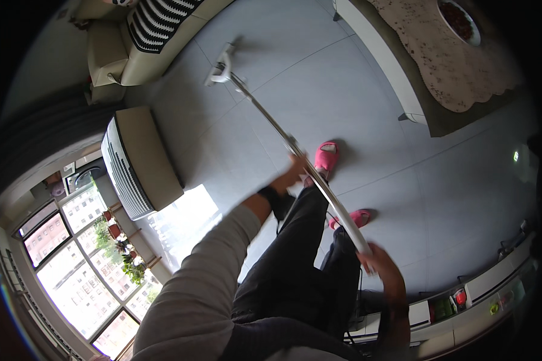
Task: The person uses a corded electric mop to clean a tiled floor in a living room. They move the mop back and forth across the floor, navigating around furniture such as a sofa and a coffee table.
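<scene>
A long-handled mop [271,115] slants across the middle of the view, with a silvery metal pole and a thicker pale lower grip. My left hand [294,171] is closed around the pole about halfway along, just below a small fitting. Around the top end of the handle, my right hand [381,261] is wrapped close to my body. The white mop head [222,67] rests on the grey tiled floor [311,94], ahead and to the left, slightly blurred. Its underside is hidden. A black band [271,198] circles my left wrist.
My feet wear pink slippers [326,155] beside the pole. A beige sofa [147,63] and a beige padded seat [151,158] stand left. At upper right is a table with a patterned cloth [447,63] and a bowl [472,38]. A low cabinet [497,275] runs along the lower right.
</scene>
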A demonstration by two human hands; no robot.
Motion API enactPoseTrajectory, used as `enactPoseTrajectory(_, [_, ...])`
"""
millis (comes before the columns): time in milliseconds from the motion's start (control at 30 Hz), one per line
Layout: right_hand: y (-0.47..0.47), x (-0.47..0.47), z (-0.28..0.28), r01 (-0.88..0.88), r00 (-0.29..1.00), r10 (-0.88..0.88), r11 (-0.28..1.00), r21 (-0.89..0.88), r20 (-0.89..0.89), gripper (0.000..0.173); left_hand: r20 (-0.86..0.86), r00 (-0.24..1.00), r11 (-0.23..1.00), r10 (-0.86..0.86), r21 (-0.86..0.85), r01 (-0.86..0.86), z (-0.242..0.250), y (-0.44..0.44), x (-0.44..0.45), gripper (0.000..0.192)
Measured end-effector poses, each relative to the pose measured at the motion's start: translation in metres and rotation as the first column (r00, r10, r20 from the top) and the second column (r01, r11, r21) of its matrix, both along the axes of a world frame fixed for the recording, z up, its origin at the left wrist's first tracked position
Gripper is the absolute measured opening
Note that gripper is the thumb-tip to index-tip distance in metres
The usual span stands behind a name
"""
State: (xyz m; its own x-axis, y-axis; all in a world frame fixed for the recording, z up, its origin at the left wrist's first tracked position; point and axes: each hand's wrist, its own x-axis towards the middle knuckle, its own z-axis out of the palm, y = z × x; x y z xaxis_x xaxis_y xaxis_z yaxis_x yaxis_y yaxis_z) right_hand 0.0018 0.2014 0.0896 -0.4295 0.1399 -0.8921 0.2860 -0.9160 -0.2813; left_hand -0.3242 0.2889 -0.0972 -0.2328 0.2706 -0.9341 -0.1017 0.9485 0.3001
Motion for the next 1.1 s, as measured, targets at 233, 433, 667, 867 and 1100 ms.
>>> enactPoseTrajectory(233, [-0.208,0.212,0.153,-0.628,0.473,0.576,0.751,-0.204,0.667,0.029,0.63,0.703,0.92,0.33,-0.381,-0.09,0.097,-0.188,0.261,0.026])
enactPoseTrajectory(433, [-0.135,0.179,0.114,-0.522,0.699,0.425,0.853,0.005,0.575,0.036,0.429,0.615,0.749,0.662,-0.353,-0.56,0.068,-0.141,0.232,0.018])
enactPoseTrajectory(667, [0.089,-0.036,0.0,0.01,0.914,-0.13,0.954,-0.299,-0.385,0.056,0.326,0.735,0.644,0.594,0.355,-0.678,0.002,0.066,-0.031,0.022])
enactPoseTrajectory(867, [0.265,-0.201,-0.022,0.198,0.794,-0.344,0.926,-0.32,-0.502,0.02,0.406,0.694,0.514,0.595,0.471,-0.717,-0.005,0.236,-0.192,0.03])
enactPoseTrajectory(1100, [0.301,-0.18,-0.02,0.282,0.815,-0.378,0.921,-0.27,-0.439,0.024,0.607,0.479,0.422,0.634,0.247,-0.872,-0.002,0.276,-0.17,0.022])
